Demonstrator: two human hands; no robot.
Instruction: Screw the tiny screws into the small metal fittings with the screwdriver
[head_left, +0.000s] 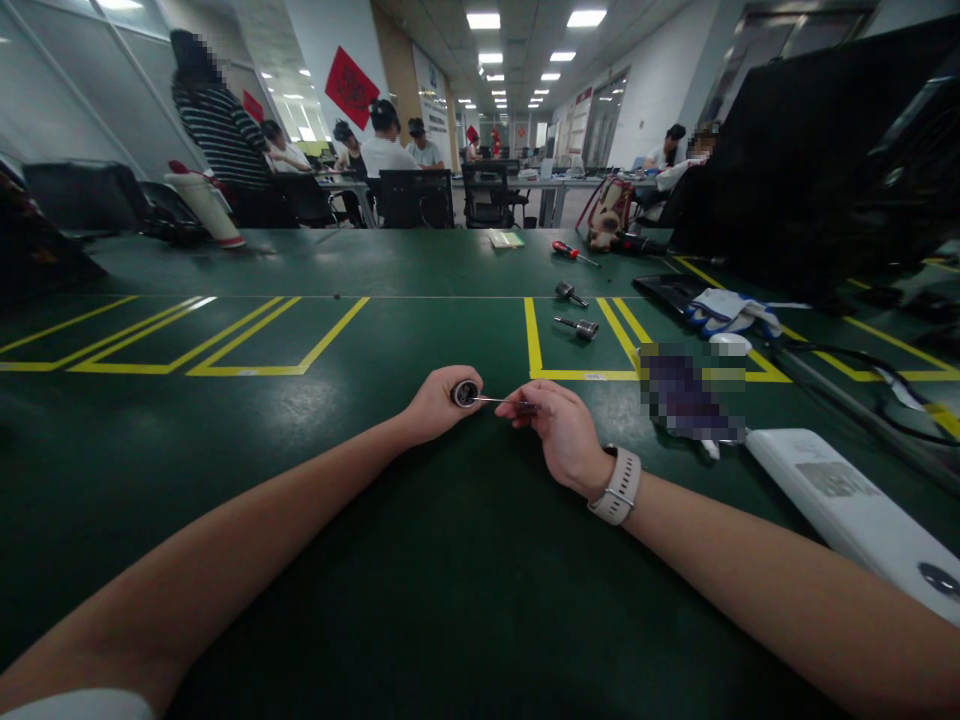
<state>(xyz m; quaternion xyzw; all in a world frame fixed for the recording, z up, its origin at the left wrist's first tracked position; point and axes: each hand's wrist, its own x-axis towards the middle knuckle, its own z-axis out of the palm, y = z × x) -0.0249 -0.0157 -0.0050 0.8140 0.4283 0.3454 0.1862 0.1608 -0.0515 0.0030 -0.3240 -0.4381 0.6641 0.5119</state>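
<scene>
Over the middle of the green table, my left hand (pixel 439 405) is closed around a dark round metal cylinder (pixel 466 393). Its open, bright-rimmed end faces me, but the detail inside is too small to tell. My right hand (pixel 551 425), with a pale watch strap at the wrist, pinches a thin metal rod (pixel 491 400) between thumb and fingers. The rod points left, and its tip meets the cylinder's rim; whether it goes inside I cannot tell. Fingers partly hide the rod's right end.
Two metal pieces with shafts (pixel 577 328) (pixel 572 294) lie beyond my right hand, with a red-handled screwdriver (pixel 566 250) further back. At right are gloves (pixel 735 312), a blurred phone-like object (pixel 686 395) and a white device (pixel 847 500). A tumbler (pixel 206 208) stands far left.
</scene>
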